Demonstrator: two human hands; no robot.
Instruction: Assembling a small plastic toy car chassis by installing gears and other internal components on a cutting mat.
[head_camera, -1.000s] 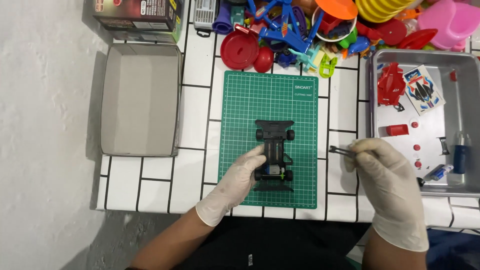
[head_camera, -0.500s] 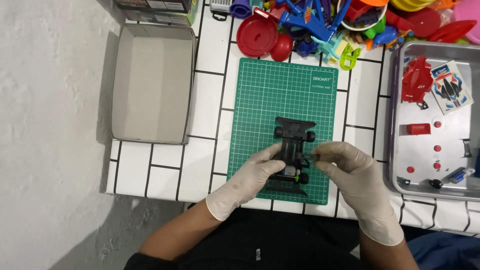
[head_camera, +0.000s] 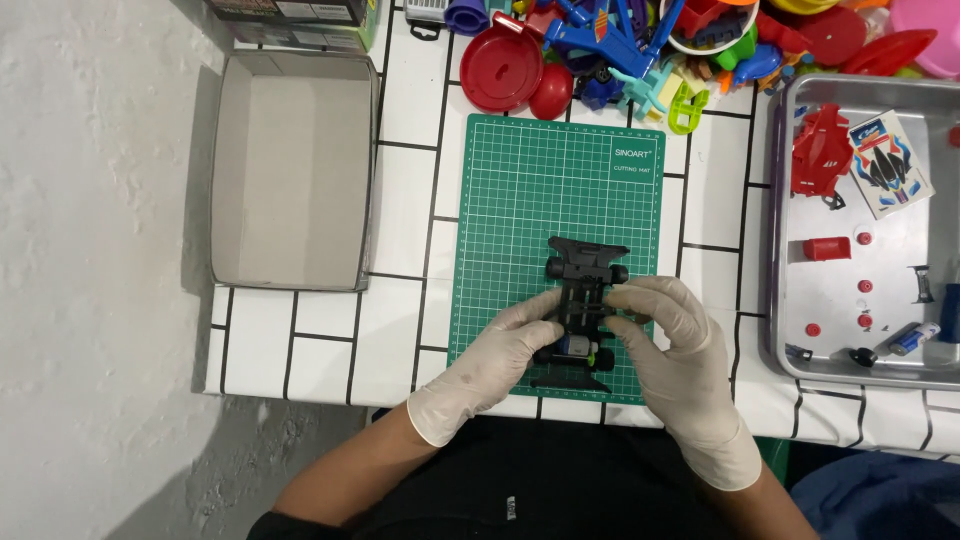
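Two gloved hands meet over a small black toy car chassis (head_camera: 582, 305) that lies on the green cutting mat (head_camera: 540, 200), near the mat's front edge, on the white-tiled worktop (head_camera: 400, 250). The left hand (head_camera: 495, 360) pinches the chassis from its left side at mid-length, thumb and fingers closed on the frame. The right hand (head_camera: 680, 360) is curled on the right side, fingertips pressed against the frame just behind the front axle — whether it also holds a small tool there I cannot tell.

The chassis looks light, stiff and thin-walled, a moulded plastic piece with a small motor (head_camera: 575, 348) seated toward the rear. It would likely flex or snap at the slim bumpers, so the sturdier side rails between the axles seem the safest place to grip. Gloves may slip on smooth plastic.

Left of the mat sits an open grey cardboard box (head_camera: 290, 170). To the right, a metal tray (head_camera: 870, 340) carries a red car body (head_camera: 820, 150), a sticker sheet (head_camera: 890, 165) and small red parts. Bright plastic toys (head_camera: 620, 50) crowd the far edge.
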